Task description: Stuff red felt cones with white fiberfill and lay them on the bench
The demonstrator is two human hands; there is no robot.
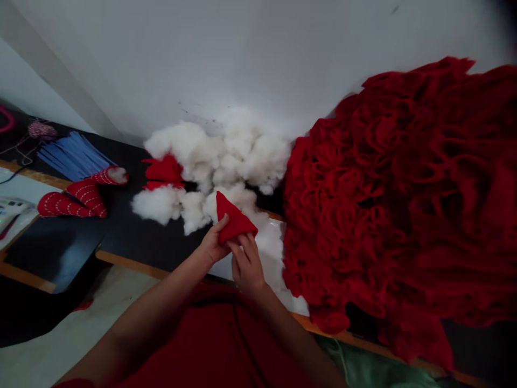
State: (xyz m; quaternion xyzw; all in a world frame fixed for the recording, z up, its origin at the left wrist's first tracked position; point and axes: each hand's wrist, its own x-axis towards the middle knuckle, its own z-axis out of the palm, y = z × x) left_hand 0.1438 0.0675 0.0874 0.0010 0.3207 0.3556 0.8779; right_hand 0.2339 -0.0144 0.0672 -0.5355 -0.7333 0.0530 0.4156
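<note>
Between my hands is a red felt cone, its point up and to the left. My left hand is closed on the cone's left side, with the thumb lying on the felt. At the cone's lower opening is my right hand, its fingertips partly hidden at or inside the edge. Whether those fingers pinch the rim or some stuffing does not show. White fluffy stuffing is heaped just behind the cone, and smaller tufts lie left of it.
A large pile of red felt pieces covers the right side. Red felt pieces lie amid the stuffing. At left are striped stuffed cones, blue strips, a yarn ball and a white machine. A wall stands behind.
</note>
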